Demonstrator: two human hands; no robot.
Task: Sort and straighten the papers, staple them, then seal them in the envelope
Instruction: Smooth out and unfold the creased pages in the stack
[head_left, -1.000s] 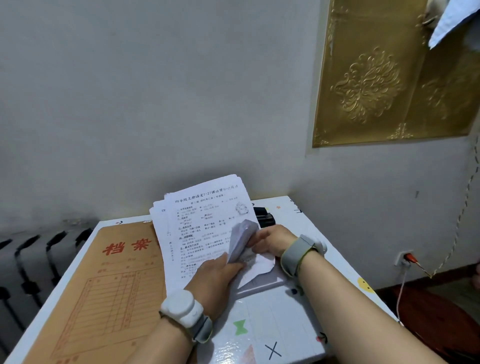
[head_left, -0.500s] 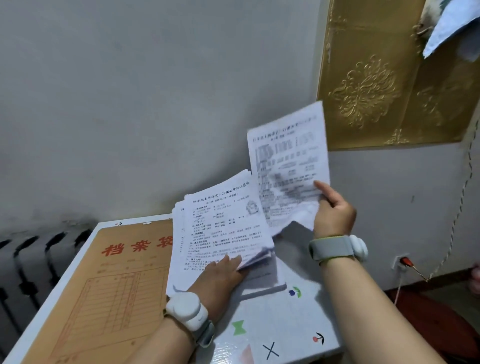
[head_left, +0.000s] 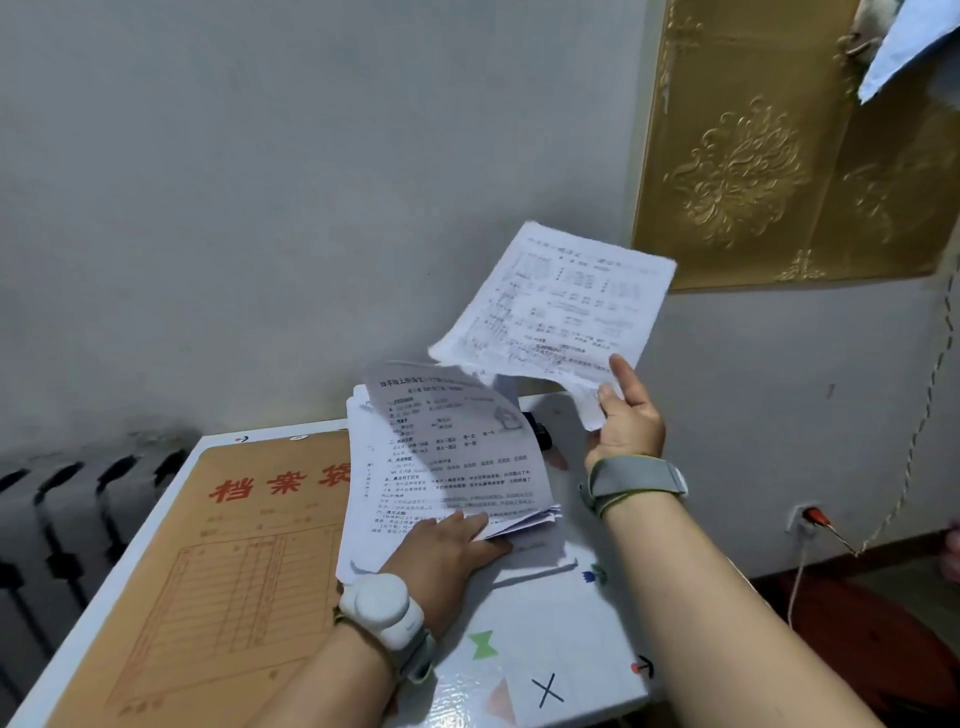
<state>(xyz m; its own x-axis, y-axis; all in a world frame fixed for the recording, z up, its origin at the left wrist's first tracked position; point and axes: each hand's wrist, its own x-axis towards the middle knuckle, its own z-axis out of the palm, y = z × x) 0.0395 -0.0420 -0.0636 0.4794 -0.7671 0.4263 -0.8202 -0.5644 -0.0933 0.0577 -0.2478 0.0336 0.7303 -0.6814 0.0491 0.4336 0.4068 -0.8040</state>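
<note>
While the left hand (head_left: 441, 556) lies on the paper stack (head_left: 447, 467), its fingers (head_left: 475, 522) look pretty much straight and loose. They're slid in under the curled-up top sheets near the stack's lower right corner, so it's pressing rather than gripping. Right hand (head_left: 626, 423) is up off the worktop (head_left: 545, 654), with fingers (head_left: 622, 375) and thumb pinching the bottom corner of a loose printed sheet (head_left: 558, 306). Could be more than one page, it's too blurry to say. That sheet fans up and away from the right fingers, tilted, in front of the grey wall and clear of the stack. Off to the left of the left fingers, the stack overlaps the right edge of the brown envelope (head_left: 234, 545) with red characters, which lies flat on the worktop. Beyond the left fingers, behind the stack, a small dark object (head_left: 539, 434) pokes out, mostly hidden. White band (head_left: 384, 610) on the left wrist, grey band (head_left: 636, 480) on the right.
</note>
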